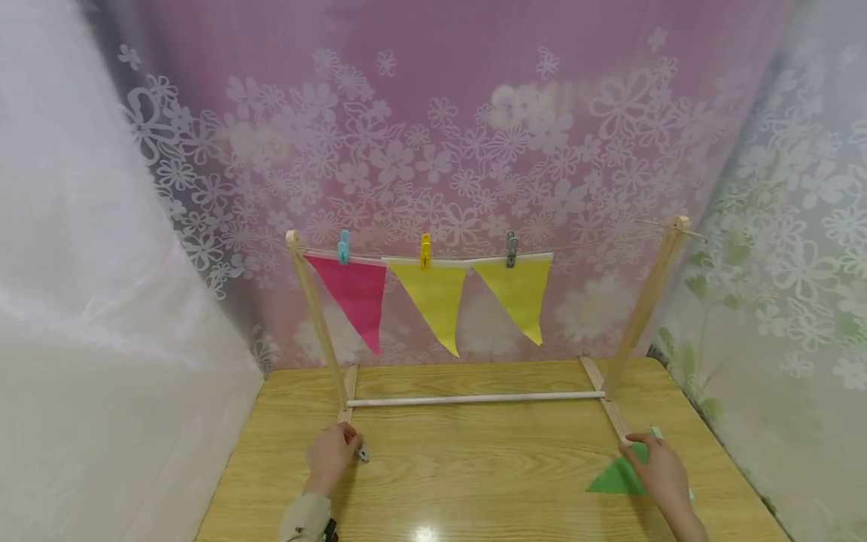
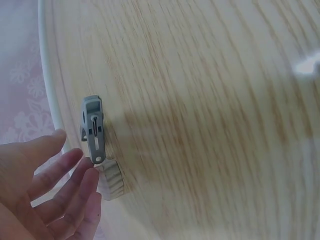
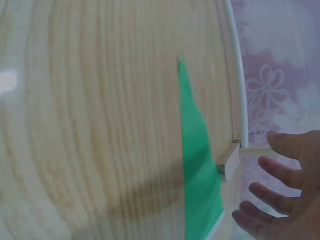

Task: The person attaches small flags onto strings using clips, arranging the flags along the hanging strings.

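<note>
My left hand (image 1: 332, 457) is at the table's left side, beside a grey clothespin (image 2: 93, 129) that lies on the wood. In the left wrist view the thumb stands apart and the loosely bent fingers reach the clothespin's near end; whether they touch it I cannot tell. Over a green triangular flag (image 3: 197, 165) with a white edge hovers my right hand (image 1: 660, 470), its fingers spread and holding nothing. It covers part of the flag in the head view. One end of the stand's right wooden foot (image 3: 229, 161) lies close to that flag.
Behind the hands stands a wooden frame with a left post (image 1: 317, 324), a right post (image 1: 640, 316) and a white crossbar (image 1: 474, 398). On its string, a pink flag (image 1: 359, 293) and two yellow flags (image 1: 433, 297) hang from clothespins. Flowered curtains (image 1: 440, 150) surround the table (image 1: 474, 489).
</note>
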### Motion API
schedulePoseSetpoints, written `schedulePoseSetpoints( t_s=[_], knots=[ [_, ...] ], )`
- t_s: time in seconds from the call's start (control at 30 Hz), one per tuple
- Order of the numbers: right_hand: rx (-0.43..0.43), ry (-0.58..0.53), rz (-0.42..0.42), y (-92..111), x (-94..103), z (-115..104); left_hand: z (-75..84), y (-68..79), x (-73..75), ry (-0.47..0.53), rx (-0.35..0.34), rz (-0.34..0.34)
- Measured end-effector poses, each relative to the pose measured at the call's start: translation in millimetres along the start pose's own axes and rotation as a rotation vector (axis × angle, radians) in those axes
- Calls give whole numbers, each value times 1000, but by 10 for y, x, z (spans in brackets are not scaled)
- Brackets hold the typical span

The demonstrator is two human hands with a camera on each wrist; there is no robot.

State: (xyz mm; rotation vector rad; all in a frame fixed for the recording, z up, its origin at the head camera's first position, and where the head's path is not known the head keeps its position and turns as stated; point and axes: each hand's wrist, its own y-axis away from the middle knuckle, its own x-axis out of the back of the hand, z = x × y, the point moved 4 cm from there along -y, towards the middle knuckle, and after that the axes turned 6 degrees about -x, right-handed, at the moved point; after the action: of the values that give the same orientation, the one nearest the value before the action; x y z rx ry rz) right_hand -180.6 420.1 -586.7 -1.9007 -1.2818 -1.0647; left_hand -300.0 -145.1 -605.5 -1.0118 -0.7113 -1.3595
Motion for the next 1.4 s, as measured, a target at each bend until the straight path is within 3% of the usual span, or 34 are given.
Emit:
schedulePoseSetpoints(
  t_s=[0.17, 0.37, 0.8, 1.17, 1.4],
  knots=[
    [0, 84, -108, -3, -157, 173, 6, -8, -44, -10, -8, -43],
    [-19, 151, -223, 22, -351, 339, -15, 2, -79, -8, -7, -46],
    [-36, 188, -200, 162, -455, 349, 86, 19, -85, -3, -47, -31],
    [-179, 169, -246, 321, -576, 267, 105, 13, -129, -18, -88, -19],
    [-184, 161, -233, 422, -639, 190, 122, 17, -120, 10, -131, -44]
  ],
)
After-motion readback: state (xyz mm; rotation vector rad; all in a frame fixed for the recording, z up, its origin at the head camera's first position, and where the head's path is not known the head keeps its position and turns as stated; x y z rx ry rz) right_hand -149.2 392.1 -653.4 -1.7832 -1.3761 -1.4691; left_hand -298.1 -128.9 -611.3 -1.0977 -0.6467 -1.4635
